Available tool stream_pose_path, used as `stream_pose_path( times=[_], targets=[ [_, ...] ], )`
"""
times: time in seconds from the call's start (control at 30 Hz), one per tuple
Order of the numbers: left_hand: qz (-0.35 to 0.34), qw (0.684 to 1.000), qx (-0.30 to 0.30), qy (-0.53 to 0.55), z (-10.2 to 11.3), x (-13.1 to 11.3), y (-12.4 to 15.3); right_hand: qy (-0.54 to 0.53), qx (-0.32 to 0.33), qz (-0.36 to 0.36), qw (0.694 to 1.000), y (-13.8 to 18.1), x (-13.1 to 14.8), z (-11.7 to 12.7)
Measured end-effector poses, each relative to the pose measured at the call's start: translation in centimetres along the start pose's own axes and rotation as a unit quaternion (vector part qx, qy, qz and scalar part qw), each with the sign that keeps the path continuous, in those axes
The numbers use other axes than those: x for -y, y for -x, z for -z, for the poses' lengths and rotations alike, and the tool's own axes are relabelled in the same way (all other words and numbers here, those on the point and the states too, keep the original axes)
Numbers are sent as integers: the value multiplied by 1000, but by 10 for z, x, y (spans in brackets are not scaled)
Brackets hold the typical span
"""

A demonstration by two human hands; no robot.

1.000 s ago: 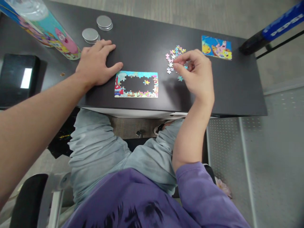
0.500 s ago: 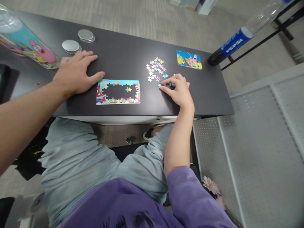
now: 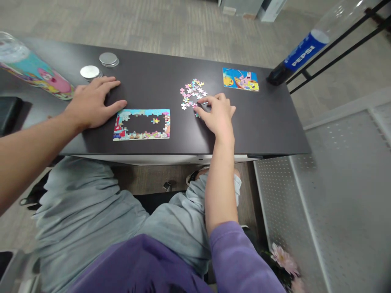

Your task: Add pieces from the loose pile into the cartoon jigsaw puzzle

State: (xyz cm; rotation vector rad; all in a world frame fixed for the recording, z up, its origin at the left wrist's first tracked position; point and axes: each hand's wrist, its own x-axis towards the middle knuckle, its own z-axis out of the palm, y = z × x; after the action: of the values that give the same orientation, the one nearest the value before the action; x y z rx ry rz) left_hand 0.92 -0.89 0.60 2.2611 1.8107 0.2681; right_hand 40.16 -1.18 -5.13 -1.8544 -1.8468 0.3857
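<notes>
Dark table (image 3: 159, 77): puzzle frame (image 3: 142, 124) with hollow middle, one loose piece inside. Left hand (image 3: 91, 103) flat, fingers spread, beside frame. Right hand (image 3: 218, 114) spread, fingertips on loose pieces (image 3: 192, 91).

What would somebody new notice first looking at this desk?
Most likely the half-built cartoon puzzle near the front edge of the dark table: its border is joined, its middle mostly bare. The left hand lies flat just left of it, while the right hand rests on the near edge of a heap of loose pieces. Behind that heap lies a small picture card.
</notes>
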Motion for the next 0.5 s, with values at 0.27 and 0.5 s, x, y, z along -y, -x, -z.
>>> stream_pose_path(
  times=[0.27, 0.5],
  targets=[
    [2, 1000, 7, -6, 5, -8, 1, -23, 13, 18, 1000, -4, 0, 0],
    [8, 1000, 17, -4, 7, -6, 0, -61, -8, 27, 998, -3, -10, -4]
  ],
)
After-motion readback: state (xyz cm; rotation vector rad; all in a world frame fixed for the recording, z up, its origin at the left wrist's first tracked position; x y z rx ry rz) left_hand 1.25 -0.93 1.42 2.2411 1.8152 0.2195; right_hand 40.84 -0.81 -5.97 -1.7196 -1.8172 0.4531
